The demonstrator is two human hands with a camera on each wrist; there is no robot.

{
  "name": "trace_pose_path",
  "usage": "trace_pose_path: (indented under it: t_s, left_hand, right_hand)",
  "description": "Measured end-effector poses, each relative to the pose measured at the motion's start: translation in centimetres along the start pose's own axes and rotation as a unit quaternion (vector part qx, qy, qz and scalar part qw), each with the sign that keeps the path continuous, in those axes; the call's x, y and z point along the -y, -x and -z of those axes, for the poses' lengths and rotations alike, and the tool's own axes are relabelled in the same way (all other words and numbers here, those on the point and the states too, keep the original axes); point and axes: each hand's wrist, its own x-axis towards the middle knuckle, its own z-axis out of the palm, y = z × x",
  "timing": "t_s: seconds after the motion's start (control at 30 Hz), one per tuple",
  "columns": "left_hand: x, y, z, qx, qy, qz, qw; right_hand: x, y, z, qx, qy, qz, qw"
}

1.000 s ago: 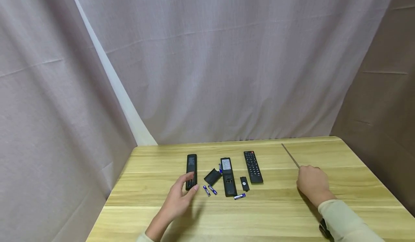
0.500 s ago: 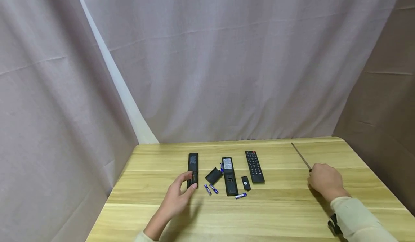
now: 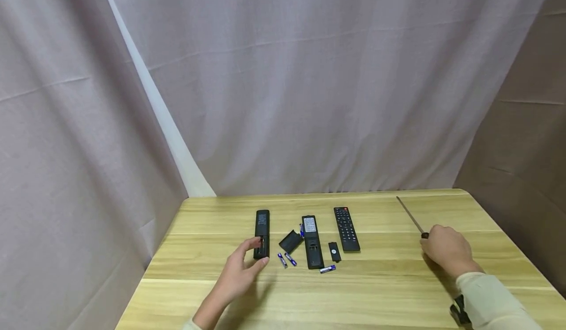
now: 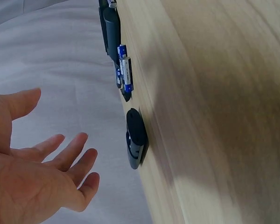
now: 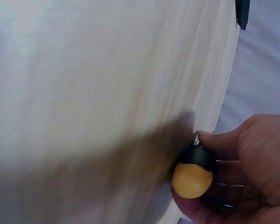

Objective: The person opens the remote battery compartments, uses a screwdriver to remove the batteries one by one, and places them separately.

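My left hand (image 3: 236,275) hovers at the near end of a black remote control (image 3: 262,227) that lies back up with its battery bay uncovered. In the left wrist view the fingers (image 4: 79,161) are spread and loosely bent, with a gap to that remote (image 4: 136,137). Over at the right, my right hand (image 3: 448,249) grips a screwdriver (image 3: 410,214) low over the table. Its long thin shaft points to the back left. The right wrist view shows the yellow and black handle (image 5: 192,181) between thumb and curled fingers.
Mid-table lies a second remote (image 3: 312,244), back up, beside a loose battery cover (image 3: 291,241) and several blue-and-white batteries (image 3: 327,269). A smaller cover (image 3: 334,252) and a third remote (image 3: 347,229), buttons up, are to its right. Grey curtains (image 3: 309,99) hang behind the table.
My right hand has shifted right with the screwdriver, and a bit of its dark handle now shows ahead of the fist. The left hand has barely moved beside its remote.
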Motion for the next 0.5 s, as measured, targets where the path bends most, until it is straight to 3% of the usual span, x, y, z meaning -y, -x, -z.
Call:
trace_pose_path:
  t_s: [0.23,0.5]
  left_hand:
    - [0.37,0.0,0.51,0.005,0.006,0.011,0.9999]
    - [0.47,-0.37,0.64,0.007,0.003,0.001,1.0]
  right_hand:
    - [-0.05,0.35,-0.42,0.002,-0.011,-0.009,1.0]
    - [-0.24,0.7,-0.06,0.008,-0.019,0.016,1.0]
